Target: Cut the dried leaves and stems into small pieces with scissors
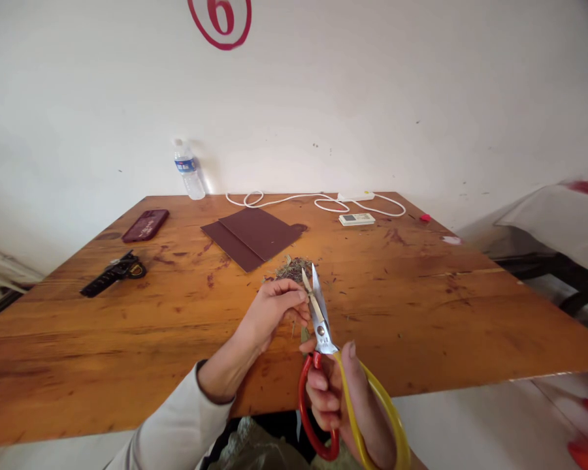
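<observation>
Nip risk: left hand right beside open scissors.
Left fingers pinched together, contents unclear; right hand clamped round scissors; a mistimed squeeze could cut skin.

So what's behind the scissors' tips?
A small heap of dry-looking bits, with two overlapping maroon sheets farther back and left. The left hand hides some of the heap's near edge; what's there can't be seen.

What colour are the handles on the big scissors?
They're different! The red handle is on the left, the yellow handle on the right, best seen in the head view.
</observation>
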The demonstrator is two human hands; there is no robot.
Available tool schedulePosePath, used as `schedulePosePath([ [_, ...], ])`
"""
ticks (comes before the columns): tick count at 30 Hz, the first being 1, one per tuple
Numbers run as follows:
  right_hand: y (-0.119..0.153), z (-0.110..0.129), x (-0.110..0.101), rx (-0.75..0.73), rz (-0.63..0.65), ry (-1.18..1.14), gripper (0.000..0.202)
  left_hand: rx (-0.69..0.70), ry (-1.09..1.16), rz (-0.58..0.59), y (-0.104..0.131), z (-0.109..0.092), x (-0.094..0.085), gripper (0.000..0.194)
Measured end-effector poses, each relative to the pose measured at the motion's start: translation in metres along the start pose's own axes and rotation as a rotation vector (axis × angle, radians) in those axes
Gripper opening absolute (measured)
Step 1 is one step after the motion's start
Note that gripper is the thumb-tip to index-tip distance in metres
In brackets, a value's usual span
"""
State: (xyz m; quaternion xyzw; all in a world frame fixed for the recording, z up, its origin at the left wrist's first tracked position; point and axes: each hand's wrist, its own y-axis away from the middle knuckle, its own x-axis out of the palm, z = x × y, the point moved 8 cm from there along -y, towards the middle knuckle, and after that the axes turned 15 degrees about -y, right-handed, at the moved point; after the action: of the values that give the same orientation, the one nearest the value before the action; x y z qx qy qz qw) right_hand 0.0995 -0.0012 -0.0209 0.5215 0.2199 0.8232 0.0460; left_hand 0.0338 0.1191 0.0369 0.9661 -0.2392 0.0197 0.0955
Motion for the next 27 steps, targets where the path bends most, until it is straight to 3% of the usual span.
schedulePosePath([
  [6,-0.002,-0.001,0.001,0.013,0.031,-0.031,0.070,-0.001,-0.012,-0.018,0.000,0.000,-0.002,0.018],
  [18,-0.016,-0.007,0.000,-0.007,0.124,0.081,0.087,0.089,-0.130,-0.136,0.001,-0.009,-0.008,0.018],
  [27,-0.008,-0.007,0.002,-0.050,0.056,0.043,0.078,0.102,-0.322,-0.125,0.002,-0.013,-0.007,0.018],
])
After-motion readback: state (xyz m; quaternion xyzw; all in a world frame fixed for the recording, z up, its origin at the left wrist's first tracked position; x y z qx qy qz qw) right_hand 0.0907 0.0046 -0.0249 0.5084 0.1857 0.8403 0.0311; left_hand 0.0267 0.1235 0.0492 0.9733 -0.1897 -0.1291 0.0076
